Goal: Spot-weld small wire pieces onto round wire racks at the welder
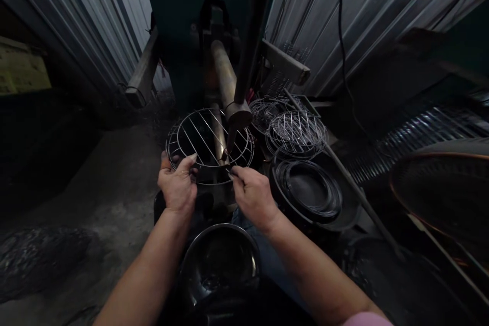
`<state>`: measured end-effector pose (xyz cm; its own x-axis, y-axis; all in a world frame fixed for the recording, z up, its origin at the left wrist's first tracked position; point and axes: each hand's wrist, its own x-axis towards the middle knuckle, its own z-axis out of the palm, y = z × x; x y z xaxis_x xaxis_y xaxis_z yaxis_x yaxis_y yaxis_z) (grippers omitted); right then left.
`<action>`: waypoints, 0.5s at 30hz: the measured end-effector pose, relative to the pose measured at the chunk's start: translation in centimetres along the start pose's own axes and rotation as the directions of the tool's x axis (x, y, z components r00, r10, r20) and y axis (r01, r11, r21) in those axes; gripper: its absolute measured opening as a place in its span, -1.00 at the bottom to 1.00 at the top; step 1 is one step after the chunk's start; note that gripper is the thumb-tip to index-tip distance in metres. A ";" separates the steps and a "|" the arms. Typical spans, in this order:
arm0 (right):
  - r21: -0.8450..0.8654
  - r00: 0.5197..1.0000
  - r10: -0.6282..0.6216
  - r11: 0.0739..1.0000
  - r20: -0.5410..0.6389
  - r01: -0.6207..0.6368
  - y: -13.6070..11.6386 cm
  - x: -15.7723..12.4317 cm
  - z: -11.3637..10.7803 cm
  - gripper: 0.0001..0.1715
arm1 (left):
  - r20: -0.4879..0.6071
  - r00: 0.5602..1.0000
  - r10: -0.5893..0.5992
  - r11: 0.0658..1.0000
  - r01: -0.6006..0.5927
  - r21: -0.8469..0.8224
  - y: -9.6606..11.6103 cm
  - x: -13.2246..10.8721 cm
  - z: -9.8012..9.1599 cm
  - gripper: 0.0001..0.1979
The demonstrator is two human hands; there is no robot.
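My left hand (179,178) grips the left front edge of a round wire rack (209,165), thumb on top and fingers curled at the rim. The rack has parallel bars inside a ring, with a wider ring around it. At the rack's front edge my right hand (252,188) is closed in a pinch; a thin bit shows at its fingertips, too small to name. A thick metal machine arm (227,79) extends above the rack. Its dark lower tip (225,153) comes down close to the front rim; whether they touch I cannot tell.
Right of my hands lie stacked wire racks (297,132) and a basin with coiled wire rings (309,188). A shiny dark bowl (219,260) sits close to my body. A long rod (362,198) slants across the right. Corrugated metal sheets (91,10) stand behind.
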<state>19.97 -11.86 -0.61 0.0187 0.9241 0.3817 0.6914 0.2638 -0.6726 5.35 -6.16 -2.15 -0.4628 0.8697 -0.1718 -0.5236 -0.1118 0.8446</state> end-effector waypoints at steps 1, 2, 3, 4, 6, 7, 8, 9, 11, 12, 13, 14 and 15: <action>0.026 0.999 0.033 0.999 -0.027 -0.032 -0.1 0.2 0.6 -0.72 | -0.003 1.000 -0.001 1.000 0.001 -0.001 0.0 -0.2 0.0 -0.54; 0.080 0.996 0.081 0.994 -0.049 -0.077 0.0 0.3 1.3 -0.73 | -0.010 1.000 -0.005 1.000 0.005 -0.004 0.0 -0.3 0.1 -0.54; 0.155 0.989 0.134 0.980 -0.063 -0.123 0.2 0.2 2.0 -0.75 | -0.016 1.000 -0.013 1.000 0.012 -0.009 0.0 -0.4 0.2 -0.53; 0.241 0.980 0.186 0.957 -0.070 -0.165 0.4 0.2 2.6 -0.76 | -0.023 1.000 -0.018 1.000 0.017 -0.016 0.1 -0.4 0.2 -0.53; 0.409 0.960 0.270 0.886 -0.072 -0.219 0.9 -0.1 3.8 -0.76 | -0.028 0.999 -0.022 0.999 0.021 -0.030 0.1 -0.4 0.4 -0.53; 0.479 0.951 0.301 0.846 -0.071 -0.232 1.1 -0.2 4.3 -0.76 | -0.027 0.999 -0.019 0.999 0.018 -0.038 0.1 -0.4 0.5 -0.53; 0.536 0.943 0.326 0.810 -0.072 -0.239 1.2 -0.3 4.6 -0.75 | -0.026 1.000 -0.016 0.999 0.015 -0.044 0.1 -0.3 0.6 -0.53; 0.581 0.935 0.347 0.777 -0.078 -0.241 1.2 -0.3 4.9 -0.74 | -0.028 1.000 -0.011 0.999 0.010 -0.047 0.1 -0.3 0.7 -0.53; 0.641 0.919 0.383 0.730 -0.095 -0.237 1.1 -0.4 5.3 -0.75 | -0.022 1.000 -0.001 0.999 0.000 -0.046 0.1 -0.1 0.8 -0.54; 0.664 0.911 0.399 0.710 -0.103 -0.236 1.0 -0.4 5.4 -0.75 | -0.015 1.000 -0.002 0.999 0.001 -0.041 0.1 -0.1 0.8 -0.54; 0.685 0.903 0.415 0.690 -0.109 -0.235 0.9 -0.5 5.5 -0.75 | -0.008 1.000 -0.007 0.999 0.006 -0.037 0.0 0.0 0.9 -0.54; 0.705 0.895 0.432 0.670 -0.112 -0.235 0.9 -0.5 5.5 -0.75 | -0.001 1.000 -0.013 0.999 0.013 -0.033 0.0 0.0 0.9 -0.54; 0.720 0.889 0.443 0.653 -0.112 -0.235 0.8 -0.5 5.6 -0.75 | 0.003 1.000 -0.018 0.999 0.018 -0.030 0.0 0.1 0.9 -0.54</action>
<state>16.49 -10.51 -4.90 0.4043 0.9077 0.1124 -0.0733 0.1547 -0.9852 5.97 -5.62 -1.71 -0.4510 0.8732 -0.1850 -0.5527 -0.1105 0.8260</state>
